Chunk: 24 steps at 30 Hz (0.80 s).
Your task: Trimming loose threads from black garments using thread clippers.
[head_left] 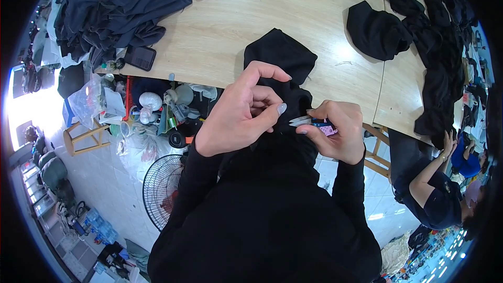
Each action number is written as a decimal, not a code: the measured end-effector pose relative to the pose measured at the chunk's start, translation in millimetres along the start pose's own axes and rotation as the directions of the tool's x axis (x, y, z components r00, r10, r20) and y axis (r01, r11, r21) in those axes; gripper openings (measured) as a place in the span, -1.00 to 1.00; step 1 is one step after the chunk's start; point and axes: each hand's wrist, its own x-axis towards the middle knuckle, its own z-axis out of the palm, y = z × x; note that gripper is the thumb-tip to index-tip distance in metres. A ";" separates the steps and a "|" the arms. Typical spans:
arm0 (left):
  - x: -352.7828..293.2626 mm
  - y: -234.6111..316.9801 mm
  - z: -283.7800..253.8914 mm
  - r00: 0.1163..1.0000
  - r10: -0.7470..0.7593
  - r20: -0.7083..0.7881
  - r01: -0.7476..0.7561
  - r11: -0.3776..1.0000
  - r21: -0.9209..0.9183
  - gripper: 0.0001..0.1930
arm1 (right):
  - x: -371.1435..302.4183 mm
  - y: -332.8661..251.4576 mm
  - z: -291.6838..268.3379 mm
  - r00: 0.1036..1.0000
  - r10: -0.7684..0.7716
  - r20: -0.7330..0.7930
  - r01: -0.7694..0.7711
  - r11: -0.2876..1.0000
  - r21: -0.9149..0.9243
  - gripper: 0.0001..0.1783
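My right hand (338,126) is closed around small thread snips (325,127) with a pink and dark blue handle. Their pointed metal blades face left, over black cloth. Close by on the left, my left hand (243,107) has its index finger raised and bent, while the thumb meets the curled middle finger. Whatever that pinch may hold is too small to make out against the dark background. Beneath both hands a black fabric piece (280,50) lies over the table's front edge and runs down toward my lap, where it merges with my black clothing.
Dark garments (120,10) are heaped on the wooden table (220,36) at the far left, beside a phone (140,58). More black fabric (378,31) lies to the right. A floor fan (162,191) stands lower left. A co-worker (435,194) sits at the right.
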 end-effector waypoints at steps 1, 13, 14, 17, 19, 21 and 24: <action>-0.1 1.1 0.3 1.000 0.001 0.005 -0.001 1.000 0.008 -0.52 | -0.3 0.1 -0.8 1.000 0.001 0.022 -0.001 1.000 0.008 -0.54; -0.1 -1.7 3.9 1.000 -0.004 0.003 0.003 1.000 0.031 -0.52 | 4.0 -3.3 -3.0 0.996 -0.081 0.031 0.083 0.993 -0.084 -0.55; -0.3 -1.0 3.4 1.000 -0.006 0.007 0.006 1.000 0.029 -0.52 | 3.9 -3.7 -3.1 0.997 -0.074 0.017 0.076 0.994 -0.084 -0.55; -2.3 -2.2 3.4 1.000 -0.010 0.002 0.010 1.000 0.024 -0.53 | 5.5 -3.1 -1.3 0.996 -0.076 -0.039 0.073 0.994 -0.078 -0.55; -2.6 -1.8 2.3 1.000 -0.009 0.011 0.009 0.999 0.033 -0.53 | 4.2 -3.0 -0.6 0.998 -0.058 -0.018 0.056 0.996 -0.069 -0.56; -2.8 -1.9 2.4 1.000 -0.009 0.020 0.008 0.999 0.041 -0.53 | 3.9 -3.1 -0.4 0.999 -0.039 0.004 0.040 0.997 -0.061 -0.56; -3.0 -2.2 4.0 1.000 0.007 -0.012 -0.007 0.999 0.035 -0.57 | 6.6 -4.1 -1.5 0.996 -0.085 0.007 0.085 0.993 -0.082 -0.56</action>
